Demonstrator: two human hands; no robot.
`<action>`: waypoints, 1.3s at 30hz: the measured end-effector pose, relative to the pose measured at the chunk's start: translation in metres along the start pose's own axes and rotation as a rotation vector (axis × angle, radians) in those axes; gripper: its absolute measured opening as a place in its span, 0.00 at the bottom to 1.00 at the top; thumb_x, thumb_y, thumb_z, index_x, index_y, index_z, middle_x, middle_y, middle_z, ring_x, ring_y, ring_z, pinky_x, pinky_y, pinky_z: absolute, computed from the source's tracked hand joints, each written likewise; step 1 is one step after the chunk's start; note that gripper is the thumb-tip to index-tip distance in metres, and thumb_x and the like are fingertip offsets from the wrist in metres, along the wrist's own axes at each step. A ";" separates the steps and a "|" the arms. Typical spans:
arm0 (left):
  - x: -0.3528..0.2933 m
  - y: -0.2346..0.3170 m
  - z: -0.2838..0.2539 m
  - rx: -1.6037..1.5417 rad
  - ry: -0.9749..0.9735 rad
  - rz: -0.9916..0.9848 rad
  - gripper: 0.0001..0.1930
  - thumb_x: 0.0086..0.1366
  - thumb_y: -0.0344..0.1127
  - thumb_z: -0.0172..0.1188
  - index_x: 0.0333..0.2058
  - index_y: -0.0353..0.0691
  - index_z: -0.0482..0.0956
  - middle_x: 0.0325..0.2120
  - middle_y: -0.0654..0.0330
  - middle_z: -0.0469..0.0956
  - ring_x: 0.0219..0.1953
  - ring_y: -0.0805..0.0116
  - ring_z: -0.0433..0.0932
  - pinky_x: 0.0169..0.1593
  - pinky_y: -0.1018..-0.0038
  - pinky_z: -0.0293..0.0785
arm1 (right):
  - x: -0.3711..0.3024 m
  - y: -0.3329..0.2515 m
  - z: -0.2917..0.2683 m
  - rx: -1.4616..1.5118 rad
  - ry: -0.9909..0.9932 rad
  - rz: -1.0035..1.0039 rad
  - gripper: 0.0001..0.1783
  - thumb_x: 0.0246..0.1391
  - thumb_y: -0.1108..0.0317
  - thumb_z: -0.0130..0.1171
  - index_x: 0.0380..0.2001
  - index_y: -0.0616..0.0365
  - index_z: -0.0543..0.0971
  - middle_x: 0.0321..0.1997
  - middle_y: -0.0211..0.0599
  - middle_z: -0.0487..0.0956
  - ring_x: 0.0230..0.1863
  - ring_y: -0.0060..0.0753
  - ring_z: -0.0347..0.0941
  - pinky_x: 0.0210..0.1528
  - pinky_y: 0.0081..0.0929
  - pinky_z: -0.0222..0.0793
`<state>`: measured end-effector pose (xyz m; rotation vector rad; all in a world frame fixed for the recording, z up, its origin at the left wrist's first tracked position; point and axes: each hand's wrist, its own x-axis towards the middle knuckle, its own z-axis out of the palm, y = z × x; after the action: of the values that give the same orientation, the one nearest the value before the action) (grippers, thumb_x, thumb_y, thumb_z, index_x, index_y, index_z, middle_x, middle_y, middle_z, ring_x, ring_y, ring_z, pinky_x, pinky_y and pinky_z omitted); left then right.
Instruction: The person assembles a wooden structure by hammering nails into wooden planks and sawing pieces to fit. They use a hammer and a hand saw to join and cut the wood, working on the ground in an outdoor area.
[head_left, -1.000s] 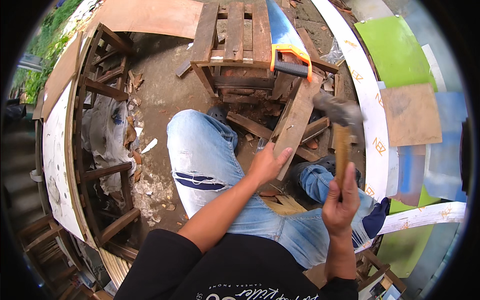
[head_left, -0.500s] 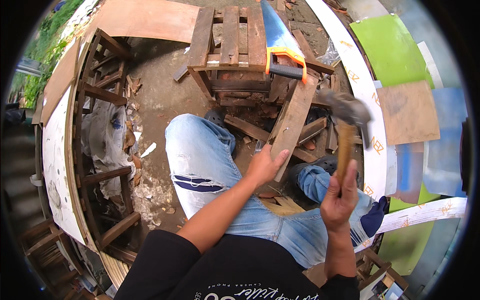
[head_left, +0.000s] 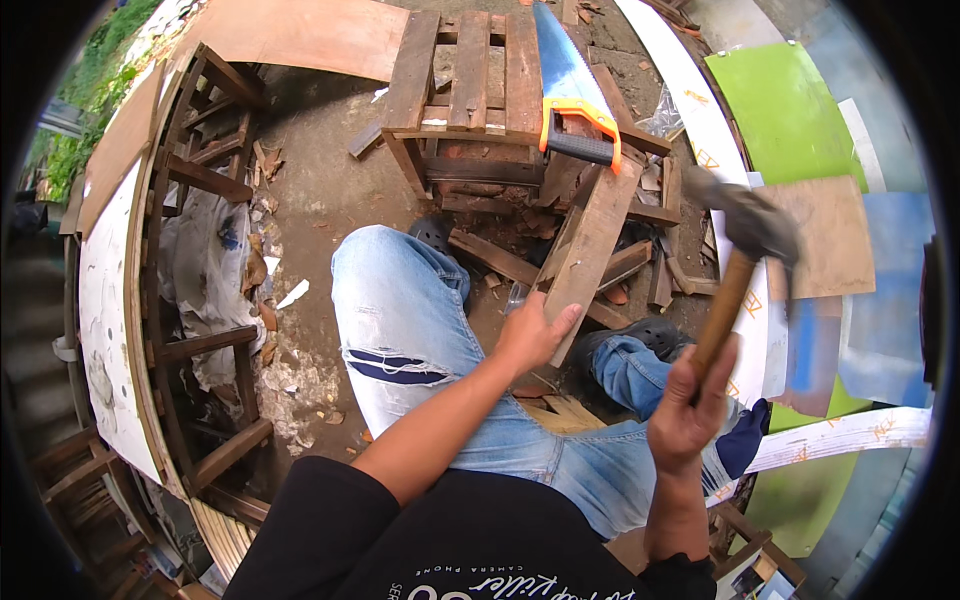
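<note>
Gripping a hammer (head_left: pixel 730 285) by its brown wooden handle, the right hand (head_left: pixel 690 410) wraps its fingers around the lower end. The left hand (head_left: pixel 533 335) pinches the near end of a flat, weathered grey-brown plank (head_left: pixel 598 250), thumb on top. The plank slants away between the legs toward an orange-handled saw (head_left: pixel 567 75). The left fingertips are hidden; the hammer's dark head is blurred, its face unclear.
</note>
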<state>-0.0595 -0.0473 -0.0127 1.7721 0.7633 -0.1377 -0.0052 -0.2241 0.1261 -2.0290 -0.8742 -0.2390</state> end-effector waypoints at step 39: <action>-0.001 0.002 -0.004 0.037 -0.050 -0.014 0.40 0.66 0.66 0.53 0.52 0.27 0.71 0.44 0.32 0.79 0.49 0.36 0.78 0.52 0.53 0.73 | -0.025 0.025 0.035 -0.232 -0.417 0.195 0.36 0.61 0.76 0.53 0.71 0.60 0.56 0.53 0.60 0.78 0.49 0.61 0.78 0.47 0.42 0.73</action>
<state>-0.0602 -0.0441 -0.0094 1.7920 0.7416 -0.2055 -0.0125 -0.2179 0.0770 -2.4122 -0.9224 0.2097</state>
